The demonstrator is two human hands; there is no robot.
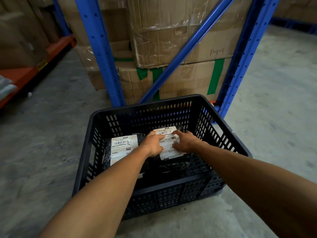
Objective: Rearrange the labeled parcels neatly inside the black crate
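Observation:
A black slotted crate [223, 134] stands on the concrete floor in front of me. Inside it lie two black plastic parcels with white barcode labels. The left parcel [122, 146] lies flat, partly covered by my left forearm. The right parcel [167, 132] lies beside it, toward the far right of the crate. My left hand [153, 143] and my right hand [184, 142] both rest on the right parcel's label, fingers spread and pressing down. Whether either hand grips the parcel's edge is not visible.
A blue steel rack [97, 48] with a diagonal brace stands just behind the crate, packed with taped cardboard boxes [171, 40]. An orange low shelf [22, 74] holding boxes runs along the left. Bare concrete floor [274, 100] lies to the right.

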